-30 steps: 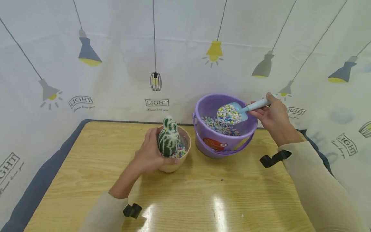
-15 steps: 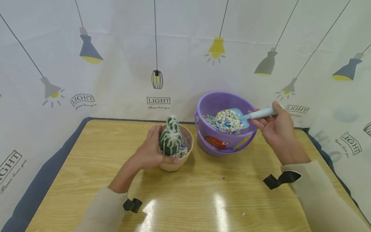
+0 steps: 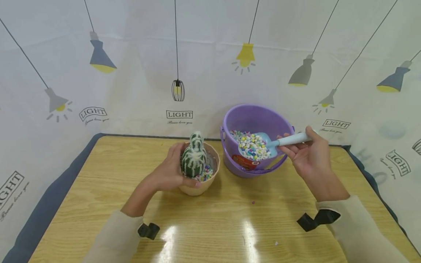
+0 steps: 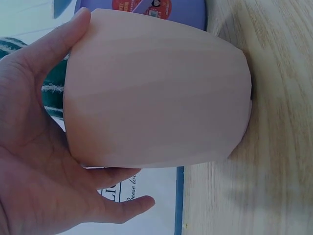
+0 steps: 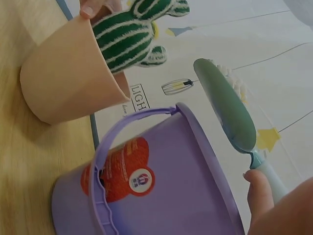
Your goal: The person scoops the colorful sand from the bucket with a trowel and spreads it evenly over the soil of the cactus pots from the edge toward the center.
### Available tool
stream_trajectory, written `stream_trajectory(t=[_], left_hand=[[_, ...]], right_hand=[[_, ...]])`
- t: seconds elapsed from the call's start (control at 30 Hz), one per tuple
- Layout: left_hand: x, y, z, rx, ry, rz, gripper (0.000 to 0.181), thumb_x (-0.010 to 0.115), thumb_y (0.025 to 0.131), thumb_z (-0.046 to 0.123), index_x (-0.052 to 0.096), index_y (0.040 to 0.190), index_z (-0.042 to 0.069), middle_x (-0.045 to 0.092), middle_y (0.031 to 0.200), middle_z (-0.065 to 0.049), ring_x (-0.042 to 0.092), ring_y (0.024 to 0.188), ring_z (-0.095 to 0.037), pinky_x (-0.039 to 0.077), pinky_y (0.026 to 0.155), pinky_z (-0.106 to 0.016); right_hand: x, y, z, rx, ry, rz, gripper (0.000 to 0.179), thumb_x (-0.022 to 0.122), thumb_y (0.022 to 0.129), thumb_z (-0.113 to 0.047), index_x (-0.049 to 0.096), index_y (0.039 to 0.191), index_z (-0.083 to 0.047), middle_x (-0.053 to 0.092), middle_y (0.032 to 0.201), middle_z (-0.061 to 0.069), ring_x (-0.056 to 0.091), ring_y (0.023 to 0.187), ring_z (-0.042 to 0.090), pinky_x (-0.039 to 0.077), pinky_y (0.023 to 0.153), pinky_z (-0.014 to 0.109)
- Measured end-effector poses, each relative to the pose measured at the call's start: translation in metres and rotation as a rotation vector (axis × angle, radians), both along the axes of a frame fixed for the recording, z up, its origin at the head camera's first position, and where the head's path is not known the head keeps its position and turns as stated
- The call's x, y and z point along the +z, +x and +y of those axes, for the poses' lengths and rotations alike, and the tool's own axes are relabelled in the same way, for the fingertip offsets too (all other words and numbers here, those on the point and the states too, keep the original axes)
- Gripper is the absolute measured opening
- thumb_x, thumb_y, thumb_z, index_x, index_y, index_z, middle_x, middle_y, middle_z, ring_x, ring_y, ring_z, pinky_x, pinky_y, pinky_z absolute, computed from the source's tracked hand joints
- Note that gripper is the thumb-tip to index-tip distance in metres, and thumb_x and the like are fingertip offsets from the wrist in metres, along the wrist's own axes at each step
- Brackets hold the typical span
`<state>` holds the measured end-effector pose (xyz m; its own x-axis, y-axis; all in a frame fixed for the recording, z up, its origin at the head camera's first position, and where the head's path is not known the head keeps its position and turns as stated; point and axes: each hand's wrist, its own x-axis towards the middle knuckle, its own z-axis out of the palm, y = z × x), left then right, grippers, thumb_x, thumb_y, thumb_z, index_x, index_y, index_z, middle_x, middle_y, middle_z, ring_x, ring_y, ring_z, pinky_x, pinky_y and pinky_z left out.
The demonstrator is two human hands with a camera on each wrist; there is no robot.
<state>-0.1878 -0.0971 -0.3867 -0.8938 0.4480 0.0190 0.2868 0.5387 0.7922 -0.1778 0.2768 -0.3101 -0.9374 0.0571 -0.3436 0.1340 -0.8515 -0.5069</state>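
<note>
My left hand (image 3: 169, 171) grips the rim and side of a peach flower pot (image 4: 156, 93), thumb toward me. In the pot stands a green cactus (image 3: 193, 160) with white fuzzy stripes, and colored pebbles (image 3: 208, 172) lie beside it on grey fill. A pale blue scoop (image 5: 227, 110), heaped with white, yellow, blue and purple pebbles (image 3: 254, 147), is held level by its handle in my right hand (image 3: 310, 157). The scoop is above the near rim of a purple bucket (image 5: 171, 171), which holds more small pebbles (image 3: 241, 136).
The pot and bucket stand side by side near the back of a wooden table (image 3: 210, 226). Behind them hangs a white cloth (image 3: 138, 65) printed with lamps. A purple pebble (image 3: 253, 202) and a whitish one (image 3: 276, 243) lie on the tabletop.
The loaded scoop first lowered into the bucket's opening, then came toward me and slightly left over its near rim. The left hand stays on the pot.
</note>
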Motion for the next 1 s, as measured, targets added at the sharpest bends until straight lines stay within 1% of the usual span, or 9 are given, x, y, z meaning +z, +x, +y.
stream_trajectory(t=[0.17,0.27,0.37,0.47,0.53,0.67,0.77,0.9,1.0], left_hand=[[0.0,0.0,0.0,-0.004,0.001,-0.002,0.124,0.092,0.058,0.035,0.016,0.151,0.008,0.015,0.154,-0.019,0.032,0.134,-0.038,0.026,0.112,-0.059],[0.0,0.0,0.0,-0.002,0.002,-0.009,0.124,0.093,0.058,0.035,0.015,0.152,0.009,0.014,0.154,-0.019,0.033,0.134,-0.038,0.027,0.112,-0.059],[0.0,0.0,0.0,0.002,0.006,-0.017,0.124,0.092,0.058,0.035,0.015,0.152,0.009,0.014,0.154,-0.018,0.033,0.134,-0.038,0.027,0.111,-0.059],[0.0,0.001,0.001,0.018,0.006,-0.024,0.124,0.092,0.058,0.035,0.017,0.152,0.009,0.014,0.154,-0.017,0.034,0.134,-0.037,0.028,0.111,-0.059],[0.0,0.002,0.003,0.036,0.0,-0.029,0.124,0.092,0.058,0.036,0.017,0.152,0.009,0.015,0.155,-0.017,0.034,0.134,-0.037,0.028,0.111,-0.059],[0.0,0.004,0.006,0.088,-0.015,-0.037,0.125,0.092,0.058,0.038,0.016,0.152,0.009,0.016,0.154,-0.016,0.033,0.136,-0.036,0.027,0.112,-0.057],[0.0,0.006,0.009,0.132,-0.019,-0.027,0.124,0.092,0.057,0.038,0.017,0.151,0.008,0.019,0.153,-0.016,0.034,0.135,-0.035,0.029,0.112,-0.057],[-0.001,0.01,0.013,0.198,-0.033,-0.008,0.124,0.093,0.056,0.041,0.019,0.15,0.008,0.022,0.152,-0.015,0.038,0.133,-0.035,0.034,0.108,-0.057],[-0.002,0.013,0.016,0.237,-0.038,-0.006,0.125,0.093,0.055,0.043,0.019,0.15,0.009,0.023,0.152,-0.013,0.039,0.132,-0.034,0.037,0.105,-0.057]], right_hand=[[-0.003,0.007,-0.008,0.007,-0.014,0.002,0.033,0.055,0.1,-0.026,0.039,0.123,-0.008,0.048,0.119,0.024,0.065,0.1,0.046,0.043,0.098,0.057],[-0.004,0.011,-0.015,0.016,-0.001,0.021,0.033,0.055,0.1,-0.026,0.036,0.122,-0.01,0.049,0.115,0.025,0.065,0.098,0.046,0.042,0.097,0.057],[-0.005,0.016,-0.023,0.015,0.026,0.046,0.038,0.053,0.101,-0.026,0.028,0.128,-0.017,0.045,0.118,0.025,0.066,0.097,0.045,0.041,0.098,0.055],[-0.007,0.021,-0.031,0.003,0.048,0.07,0.041,0.053,0.101,-0.026,0.025,0.131,-0.021,0.043,0.12,0.023,0.067,0.097,0.043,0.042,0.096,0.055],[-0.009,0.024,-0.037,-0.009,0.061,0.085,0.038,0.053,0.101,-0.026,0.026,0.127,-0.019,0.044,0.117,0.023,0.067,0.097,0.042,0.047,0.092,0.056],[-0.015,0.03,-0.05,-0.044,0.101,0.117,0.034,0.054,0.1,-0.026,0.029,0.122,-0.017,0.051,0.104,0.023,0.068,0.093,0.041,0.054,0.082,0.054],[-0.019,0.033,-0.058,-0.075,0.135,0.13,0.035,0.054,0.1,-0.026,0.029,0.123,-0.017,0.054,0.098,0.022,0.069,0.087,0.04,0.055,0.08,0.052],[-0.022,0.036,-0.066,-0.106,0.159,0.127,0.035,0.052,0.101,-0.028,0.029,0.126,-0.019,0.058,0.09,0.02,0.07,0.084,0.036,0.057,0.076,0.048],[-0.025,0.039,-0.07,-0.116,0.193,0.143,0.035,0.051,0.101,-0.03,0.031,0.126,-0.015,0.063,0.084,0.017,0.071,0.084,0.034,0.058,0.074,0.045]])
